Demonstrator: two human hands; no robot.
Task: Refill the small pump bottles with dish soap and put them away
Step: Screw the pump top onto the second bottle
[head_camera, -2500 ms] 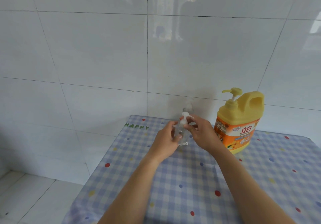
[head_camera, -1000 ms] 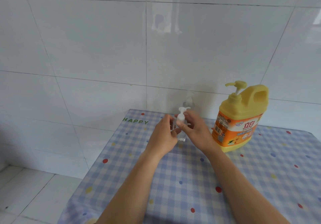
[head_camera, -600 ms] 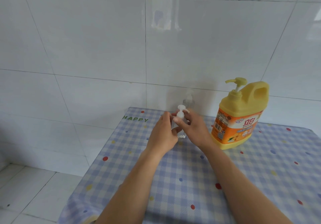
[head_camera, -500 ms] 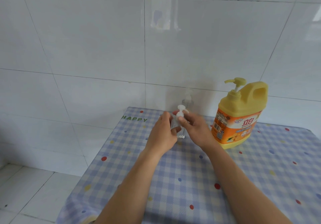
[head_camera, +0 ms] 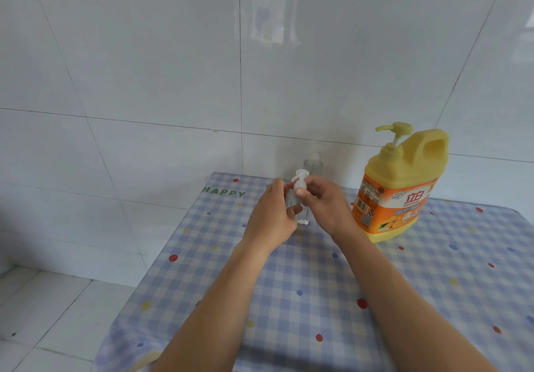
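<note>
A small clear pump bottle (head_camera: 302,215) with a white pump head (head_camera: 300,175) stands upright on the table, near its far edge. My left hand (head_camera: 271,215) wraps around the bottle's body. My right hand (head_camera: 326,202) pinches the white collar just under the pump head with thumb and fingers. A second small clear pump bottle (head_camera: 313,160) stands behind them against the wall, partly hidden. The large yellow dish soap jug (head_camera: 398,184) with an orange label and a yellow pump stands to the right of my right hand.
The table carries a blue and white checked cloth (head_camera: 318,279) with coloured dots and the word HAPPY at its far left corner. White tiled walls close the back and left. The table's left edge drops to a tiled floor (head_camera: 43,314).
Both hands have stayed on the small bottle, with my right fingers shifting slightly around the pump collar. The camera has tilted a little, so the scene sits slightly differently in the frame.
</note>
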